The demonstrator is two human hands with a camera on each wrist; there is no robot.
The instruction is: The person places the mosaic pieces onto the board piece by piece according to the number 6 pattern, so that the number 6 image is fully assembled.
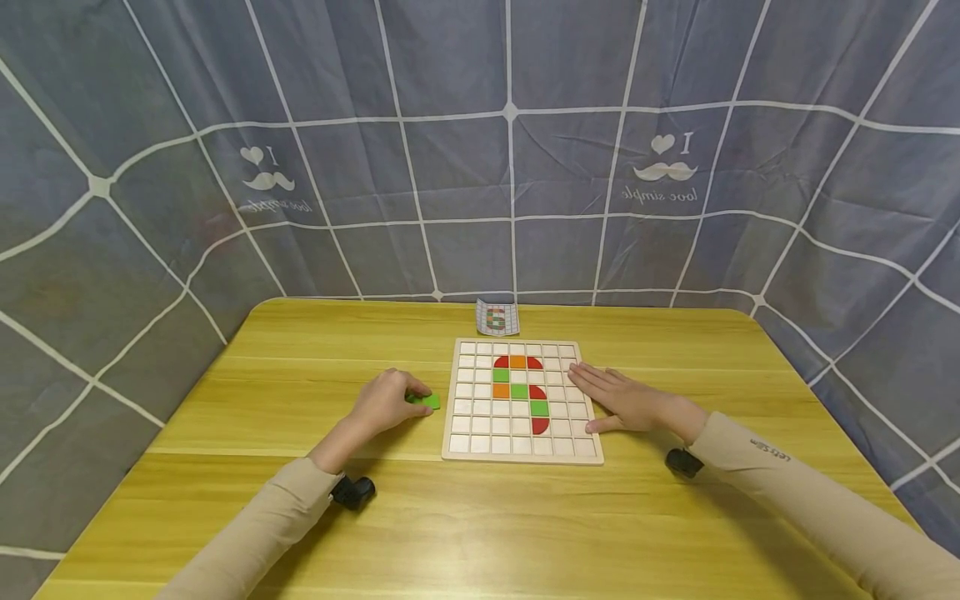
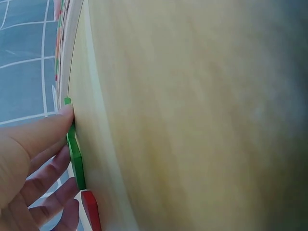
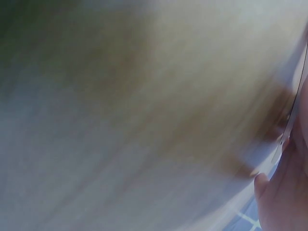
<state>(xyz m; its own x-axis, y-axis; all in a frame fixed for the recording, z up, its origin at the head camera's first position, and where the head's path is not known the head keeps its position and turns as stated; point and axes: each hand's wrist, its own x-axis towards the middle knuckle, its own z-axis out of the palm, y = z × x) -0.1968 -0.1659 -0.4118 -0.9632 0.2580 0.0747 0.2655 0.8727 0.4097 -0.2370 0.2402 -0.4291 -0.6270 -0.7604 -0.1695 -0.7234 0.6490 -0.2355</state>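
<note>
Just left of the wooden grid board (image 1: 522, 458), my left hand (image 1: 386, 402) pinches a green tile (image 1: 431, 402) between thumb and fingers, low over the table. In the left wrist view the thumb (image 2: 60, 118) lies against the green piece. Another green tile (image 2: 77, 166) and a red tile (image 2: 90, 210) are beside the fingers there. Red, orange and green pieces are set in the board's squares, among them an orange tile (image 1: 517, 362) in an upper row. My right hand (image 1: 626, 398) rests with fingers extended on the board's right edge; the right wrist view shows only part of it.
Behind the board a small pattern card (image 1: 497, 318) with a coloured figure lies on the wooden table (image 1: 510, 533). A grey curtain (image 1: 457, 167) with white lines surrounds the table's back and sides. Black wrist cameras hang below both sleeves.
</note>
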